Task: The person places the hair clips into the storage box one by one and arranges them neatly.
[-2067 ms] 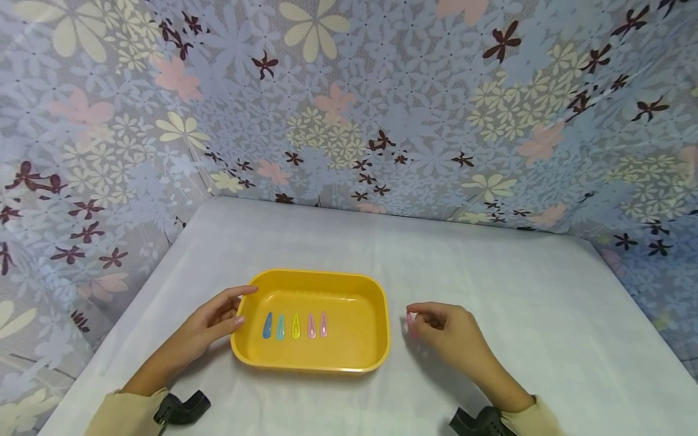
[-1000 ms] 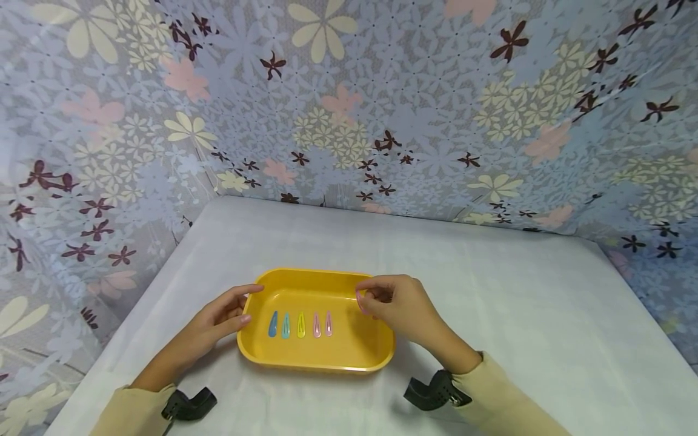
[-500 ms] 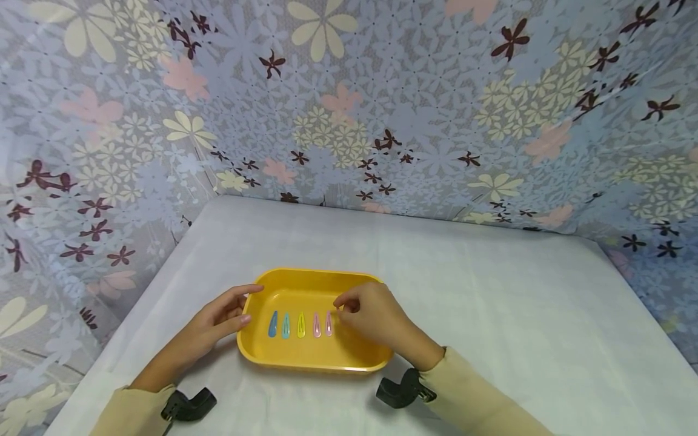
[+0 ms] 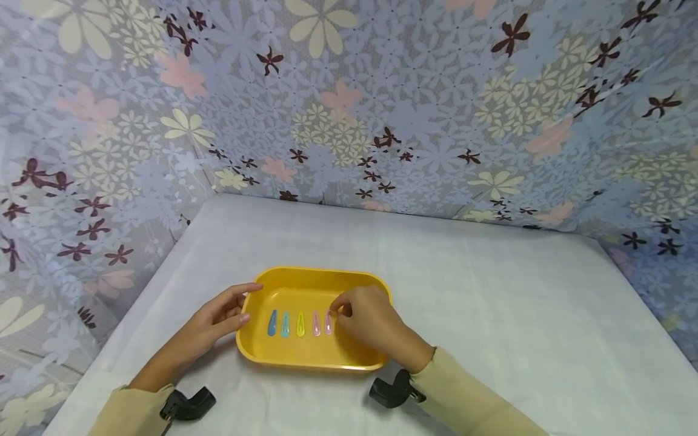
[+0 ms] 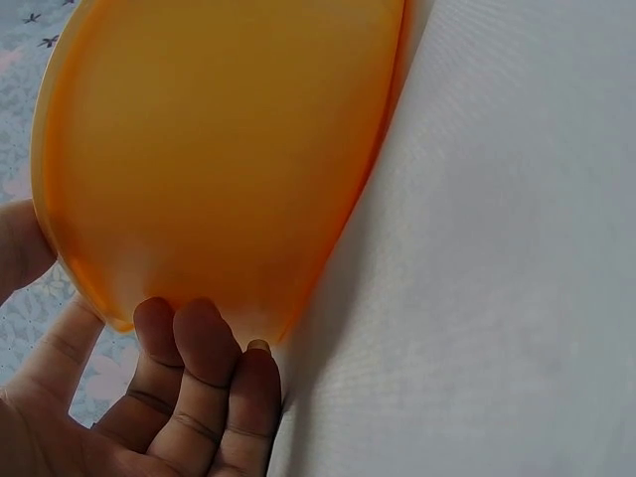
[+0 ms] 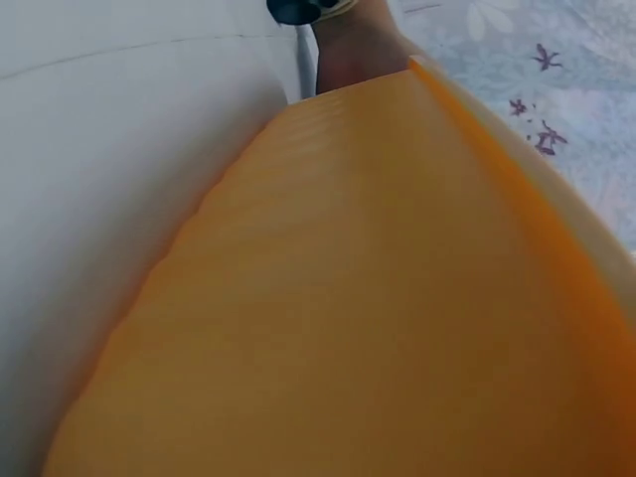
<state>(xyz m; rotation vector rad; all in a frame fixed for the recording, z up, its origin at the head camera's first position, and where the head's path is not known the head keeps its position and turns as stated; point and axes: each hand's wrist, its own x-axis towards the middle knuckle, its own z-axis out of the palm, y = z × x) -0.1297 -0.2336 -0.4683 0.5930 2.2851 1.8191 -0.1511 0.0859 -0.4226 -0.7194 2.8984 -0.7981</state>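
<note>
My left hand point(image 4: 220, 312) grips the left end of a yellow tray point(image 4: 313, 367), thumb and index finger over its rim. In the left wrist view, the other fingers point(image 5: 204, 343) press its outer wall. Inside the tray lies a row of snap hair clips: a blue clip point(image 4: 272, 323), a light blue clip point(image 4: 285, 325), a yellow clip point(image 4: 300, 324) and two pink clips, one point(image 4: 315, 324) left of the other point(image 4: 328, 323). Over the tray's right half, my right hand point(image 4: 371, 318) pinches another pink hair clip, now almost hidden by the fingers, beside the row's right end.
A white cloth point(image 4: 491, 303) covers the table. Flowered fabric point(image 4: 349, 109) hangs behind it and at both sides. Each wrist carries a black camera mount, the left mount point(image 4: 188, 404) and the right mount point(image 4: 391, 390). The tray's outer wall fills most of the right wrist view.
My right hand has carried the pink hair clip leftward from the table right of the tray, over the rim and down beside the row. The left hand keeps its grip.
</note>
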